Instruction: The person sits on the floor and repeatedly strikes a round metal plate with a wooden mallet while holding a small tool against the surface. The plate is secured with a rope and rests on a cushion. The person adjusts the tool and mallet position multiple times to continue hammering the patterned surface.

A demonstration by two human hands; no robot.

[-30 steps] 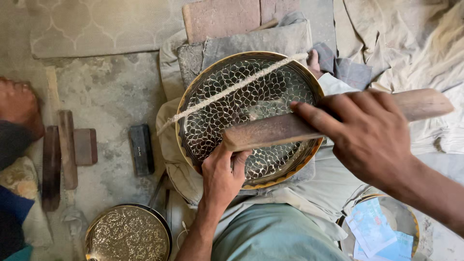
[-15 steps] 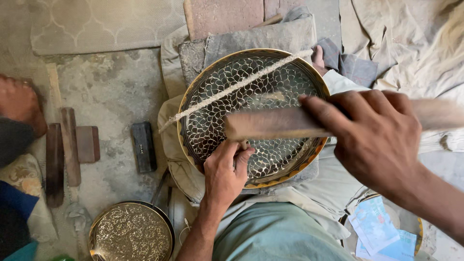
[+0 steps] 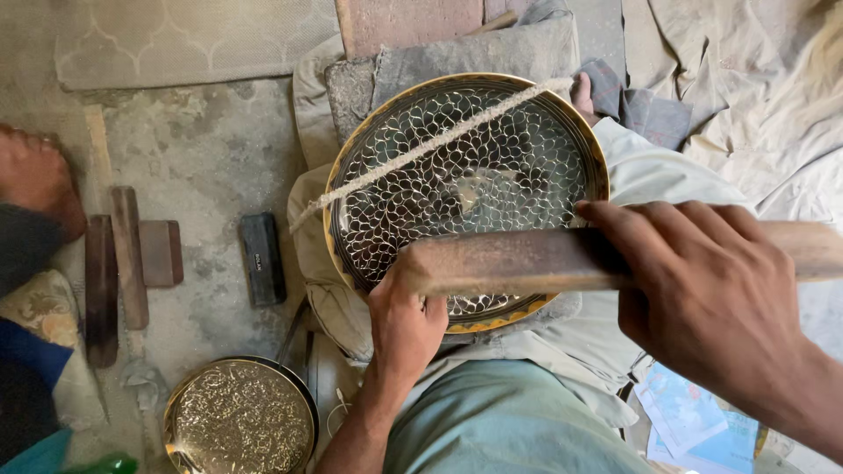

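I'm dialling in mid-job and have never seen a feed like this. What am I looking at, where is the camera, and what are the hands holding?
There is one view only, from a camera worn on the person's head, looking straight down at their lap. No machine is involved, just two bare hands. The right hand has its grip around a long wooden stick, held level over a round metal plate with a fine leaf-like pattern and a golden rim. The left hand rests at the plate's near edge, apparently holding something small, hidden under the stick. A rough cord runs slantwise across the plate. On the stone floor to the left lie a dark block, wooden pieces and a second patterned plate. Another person's foot shows at the far left.
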